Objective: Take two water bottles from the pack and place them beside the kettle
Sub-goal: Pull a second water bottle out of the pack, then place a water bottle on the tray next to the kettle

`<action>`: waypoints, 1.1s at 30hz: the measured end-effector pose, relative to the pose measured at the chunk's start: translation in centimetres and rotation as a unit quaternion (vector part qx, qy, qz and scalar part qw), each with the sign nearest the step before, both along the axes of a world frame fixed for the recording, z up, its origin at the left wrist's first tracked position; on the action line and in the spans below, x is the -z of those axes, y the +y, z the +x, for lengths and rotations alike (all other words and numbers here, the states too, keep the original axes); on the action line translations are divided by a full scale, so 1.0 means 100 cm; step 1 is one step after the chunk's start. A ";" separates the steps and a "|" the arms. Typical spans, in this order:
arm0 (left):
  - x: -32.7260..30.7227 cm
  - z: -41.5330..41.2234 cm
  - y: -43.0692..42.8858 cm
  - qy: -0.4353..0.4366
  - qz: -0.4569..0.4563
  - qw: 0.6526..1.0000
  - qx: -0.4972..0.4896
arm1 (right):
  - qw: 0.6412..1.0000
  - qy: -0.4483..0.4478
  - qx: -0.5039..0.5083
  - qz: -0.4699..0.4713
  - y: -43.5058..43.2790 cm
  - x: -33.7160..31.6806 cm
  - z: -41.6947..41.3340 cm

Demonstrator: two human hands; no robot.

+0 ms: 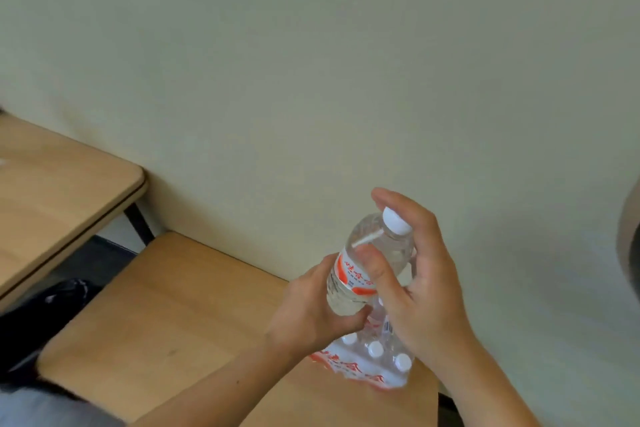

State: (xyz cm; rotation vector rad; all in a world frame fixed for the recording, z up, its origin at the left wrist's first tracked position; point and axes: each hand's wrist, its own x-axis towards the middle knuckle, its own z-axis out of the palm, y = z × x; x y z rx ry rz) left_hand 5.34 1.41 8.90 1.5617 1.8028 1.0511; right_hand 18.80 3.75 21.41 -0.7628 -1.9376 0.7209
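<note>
A clear water bottle (372, 258) with a white cap and an orange-and-white label is held tilted above the pack. My left hand (311, 312) grips its lower body from the left. My right hand (415, 274) wraps its upper part from the right, fingers over the label and near the cap. Below them the shrink-wrapped pack (367, 362) of bottles stands on a low wooden surface (173, 315), with three white caps showing. No kettle is in view.
A wooden table (52, 191) with a dark edge stands at the left, higher than the low surface. A plain pale wall fills the background. A grey rounded object (630, 236) shows at the right edge.
</note>
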 end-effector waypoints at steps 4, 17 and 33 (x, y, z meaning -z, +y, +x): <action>-0.040 -0.045 -0.057 0.029 -0.005 0.998 -0.047 | 0.997 0.000 -0.072 0.015 -0.026 -0.015 -0.044; -0.055 -0.220 -0.315 -0.019 -0.057 0.976 -0.209 | 0.961 -0.043 -0.274 -0.003 -0.215 -0.018 -0.258; -0.085 -0.488 -0.494 -0.043 -0.010 0.965 -0.258 | 0.944 -0.048 -0.326 -0.018 -0.381 -0.056 -0.547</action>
